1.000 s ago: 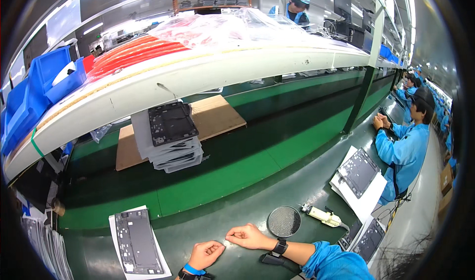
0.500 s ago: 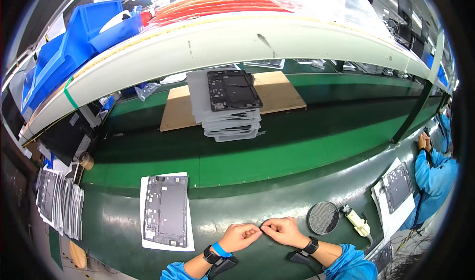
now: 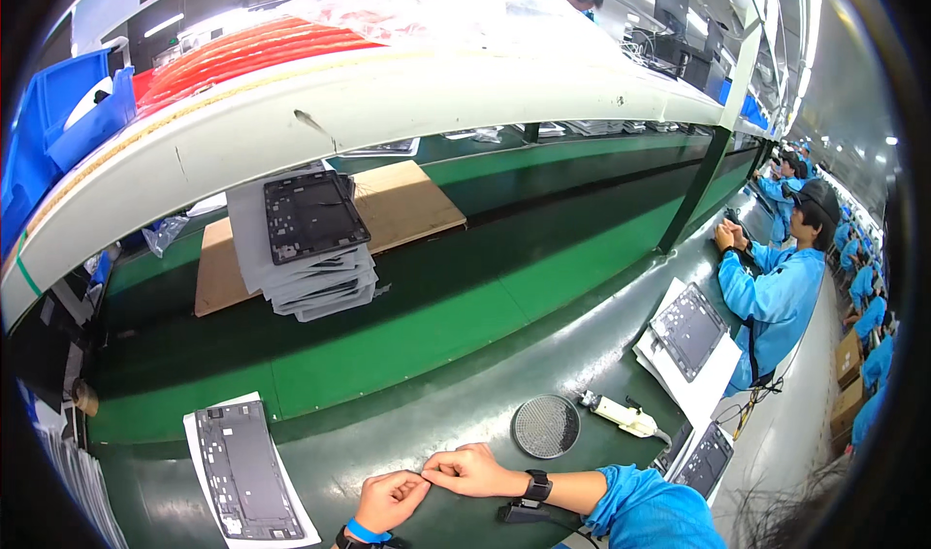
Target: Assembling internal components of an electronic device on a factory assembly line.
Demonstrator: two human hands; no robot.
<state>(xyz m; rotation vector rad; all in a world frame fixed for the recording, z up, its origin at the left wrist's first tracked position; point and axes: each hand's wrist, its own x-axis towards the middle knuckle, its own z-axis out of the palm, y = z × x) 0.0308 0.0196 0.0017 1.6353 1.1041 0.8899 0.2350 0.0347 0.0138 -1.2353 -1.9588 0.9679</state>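
Note:
My left hand (image 3: pixel 390 502) and my right hand (image 3: pixel 467 471) meet over the green bench top (image 3: pixel 388 452), fingertips pinched together and touching. Both are closed; anything between the fingertips is too small to make out. Left of them, a black tablet housing (image 3: pixel 254 452) with small light patches lies on white sheets (image 3: pixel 204 452). To the right of my hands stands a round dish (image 3: pixel 545 427) with small dark contents. Beside the dish lies a cream-coloured electric screwdriver (image 3: pixel 621 415) with a cable.
Beyond the bench, a green conveyor (image 3: pixel 407 355) carries a board (image 3: pixel 417 205) and a stack of grey sheets (image 3: pixel 320 292) topped by another black housing (image 3: pixel 315 217). Above runs a white shelf (image 3: pixel 436 98). More housings (image 3: pixel 690 331) lie at right, near a seated co-worker (image 3: pixel 776 277).
The view has swung to the right, so bench items appear farther left and more of the co-worker shows. My hands stay pinched together.

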